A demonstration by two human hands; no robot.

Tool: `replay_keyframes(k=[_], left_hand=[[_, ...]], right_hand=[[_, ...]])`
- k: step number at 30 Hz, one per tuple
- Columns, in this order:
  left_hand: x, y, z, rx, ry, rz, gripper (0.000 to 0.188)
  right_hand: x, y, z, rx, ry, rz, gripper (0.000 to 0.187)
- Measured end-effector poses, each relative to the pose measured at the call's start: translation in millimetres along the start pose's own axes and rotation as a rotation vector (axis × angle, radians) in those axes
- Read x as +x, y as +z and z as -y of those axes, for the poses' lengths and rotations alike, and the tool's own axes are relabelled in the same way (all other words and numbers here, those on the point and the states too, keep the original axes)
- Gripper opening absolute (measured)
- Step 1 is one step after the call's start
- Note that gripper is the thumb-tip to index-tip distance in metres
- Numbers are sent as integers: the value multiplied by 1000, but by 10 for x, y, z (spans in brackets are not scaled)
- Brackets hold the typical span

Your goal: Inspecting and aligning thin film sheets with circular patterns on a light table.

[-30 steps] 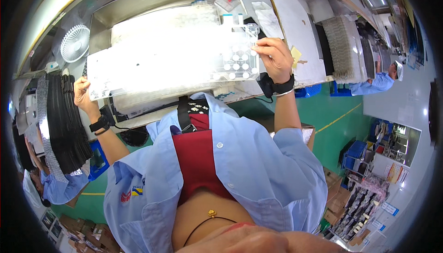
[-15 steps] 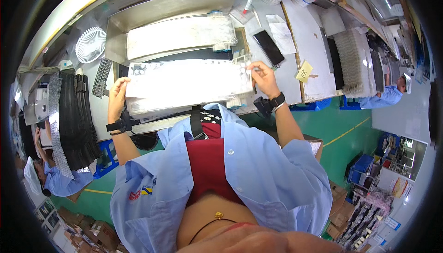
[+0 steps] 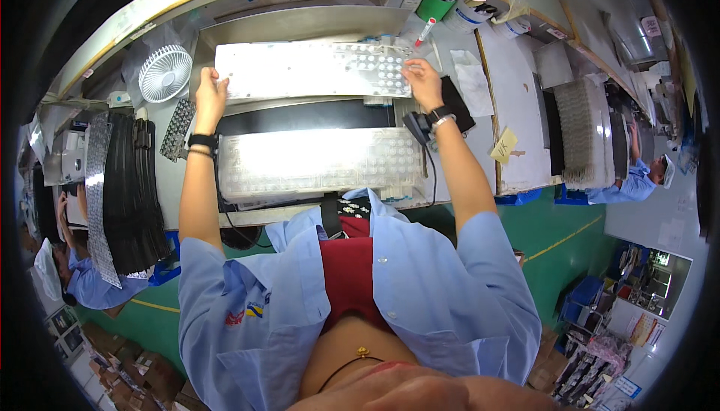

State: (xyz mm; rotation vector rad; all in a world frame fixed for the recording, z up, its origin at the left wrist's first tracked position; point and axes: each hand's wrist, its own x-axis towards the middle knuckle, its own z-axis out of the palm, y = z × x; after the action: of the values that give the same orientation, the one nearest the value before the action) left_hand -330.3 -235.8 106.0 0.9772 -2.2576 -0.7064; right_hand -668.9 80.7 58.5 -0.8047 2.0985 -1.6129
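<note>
Left hand and right hand each pinch one end of a clear, patterned sheet.
Steel tray at twelve o'clock; the sheet mostly hides what it holds. One loosened grip could let the sheet bow or drop, and the wrist cable might snag the stack at six o'clock, skewing it. Toward two o'clock on the worktop, a green cup holds dark items too small to name; the white tub beside it has unclear contents.
</note>
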Motion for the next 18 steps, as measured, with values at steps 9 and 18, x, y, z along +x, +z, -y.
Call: replay_keyframes(k=[9, 18], left_hand=[[129, 514, 543, 410, -7, 21, 32], [256, 615, 703, 503, -43, 168, 18]], right_hand=[[204, 380, -153, -634, -81, -221, 38], [358, 418, -215, -647, 147, 109, 36]])
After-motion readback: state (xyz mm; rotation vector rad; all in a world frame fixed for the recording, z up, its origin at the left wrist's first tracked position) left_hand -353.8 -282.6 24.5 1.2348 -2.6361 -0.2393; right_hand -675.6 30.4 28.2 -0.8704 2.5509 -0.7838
